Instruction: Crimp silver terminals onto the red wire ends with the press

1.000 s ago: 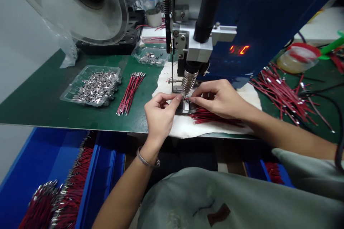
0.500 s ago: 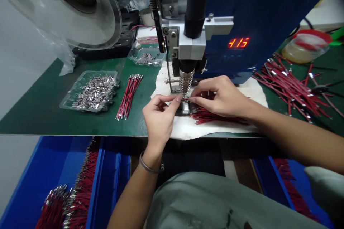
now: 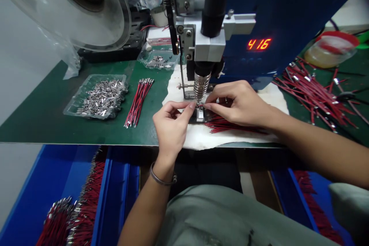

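Both hands meet at the die of a blue crimping machine (image 3: 245,15), under its spring-wrapped ram (image 3: 201,86). My left hand (image 3: 174,125) pinches thumb and forefinger together at the left side of the small metal die block (image 3: 200,114); what lies between them is too small to make out. From the right, my right hand (image 3: 238,103) is closed in a pinch on a red wire (image 3: 201,105), whose short red stretch shows between the fingertips. Beneath that hand a bundle of red wires (image 3: 221,124) lies on a white cloth (image 3: 198,138).
Left of the machine are a clear tray (image 3: 69,109) of metal terminals and a small stack of wires (image 3: 138,103). Loose red wires (image 3: 314,92) spread at right. Blue bins (image 3: 63,165) with wire bundles sit below the table edge. A large reel (image 3: 115,19) stands at back left.
The red display has gone from 415 to 416. Both hands keep their pinch at the die, and the view has shifted slightly.
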